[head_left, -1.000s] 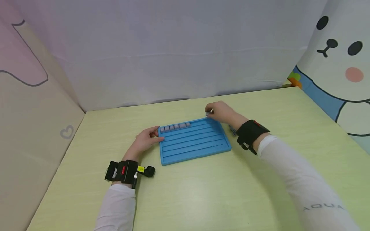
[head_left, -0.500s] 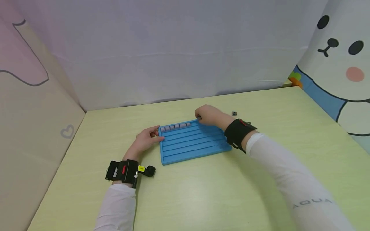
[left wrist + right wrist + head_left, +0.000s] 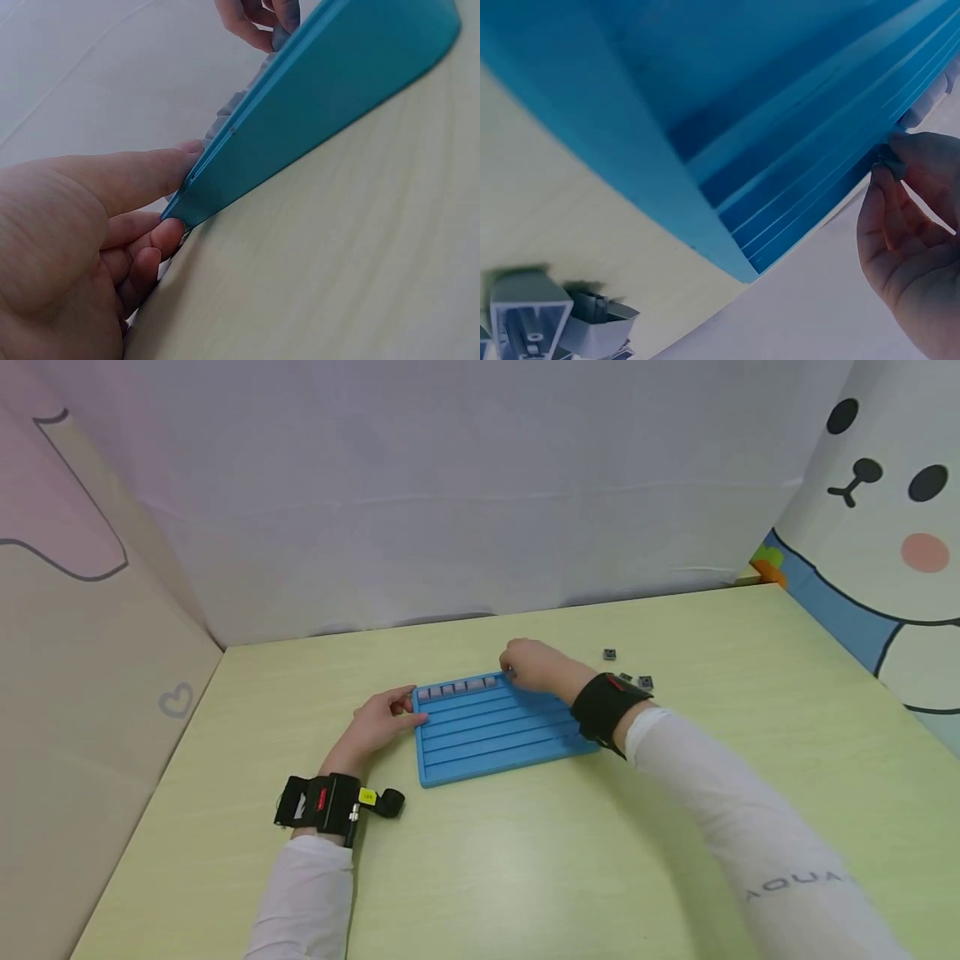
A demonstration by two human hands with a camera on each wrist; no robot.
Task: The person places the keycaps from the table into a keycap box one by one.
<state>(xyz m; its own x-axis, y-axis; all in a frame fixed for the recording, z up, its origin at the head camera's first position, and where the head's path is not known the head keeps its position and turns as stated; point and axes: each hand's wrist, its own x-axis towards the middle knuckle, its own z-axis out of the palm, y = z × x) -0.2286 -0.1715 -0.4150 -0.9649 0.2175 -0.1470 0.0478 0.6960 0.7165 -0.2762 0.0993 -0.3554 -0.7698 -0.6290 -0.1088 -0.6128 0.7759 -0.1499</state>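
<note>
A blue ridged tray [image 3: 487, 743] lies on the table, with a row of grey keycaps [image 3: 459, 687] along the left part of its top groove. At the tray's upper left corner, my left hand [image 3: 377, 724] grips the rim, thumb on top and fingers against the side. My right hand [image 3: 537, 665] is over the top edge, just right of the row. Between its thumb and fingertips it pinches a dark-looking keycap [image 3: 889, 163], best seen in the right wrist view. The right forearm hides the tray's right part in the head view.
Several loose keycaps [image 3: 646, 682] lie right of the tray, some partly behind the right wrist; in the right wrist view one keycap [image 3: 531, 315] shows its hollow underside. A pale cloth wall [image 3: 465, 527] rises behind the table [image 3: 480, 877].
My right hand has moved left and slightly down with the keycap, from the tray's upper right to near the row. Loose keycaps have come into view behind it. My left hand stays put.
</note>
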